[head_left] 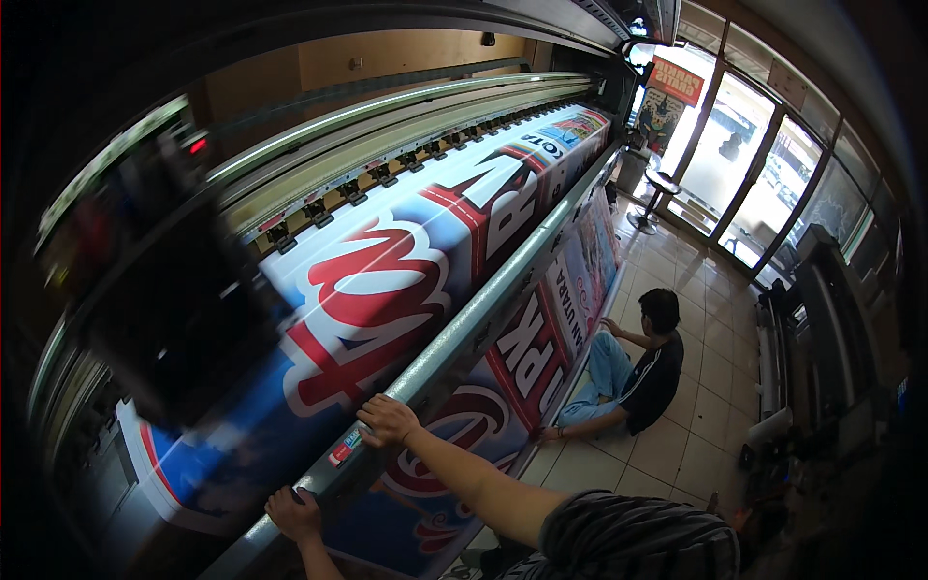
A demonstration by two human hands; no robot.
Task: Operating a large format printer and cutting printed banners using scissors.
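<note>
A wide-format printer fills the left side, with a red, white and blue printed banner [406,271] lying on its bed and hanging down over a long grey metal rail [503,280] at the front. My left hand [295,514] grips the near end of that rail, fingers curled round it. Further along, my right hand [387,421] sits on top of the rail with its fingers bent over the edge where the banner folds down. The dark print carriage [184,319] is blurred, just behind and left of my hands.
Another person [638,372] in a dark top sits on the tiled floor [696,425] with both hands on the hanging banner's lower edge. A stool [657,198] and glass doors [764,164] are at the far end. More machines [822,329] line the right wall.
</note>
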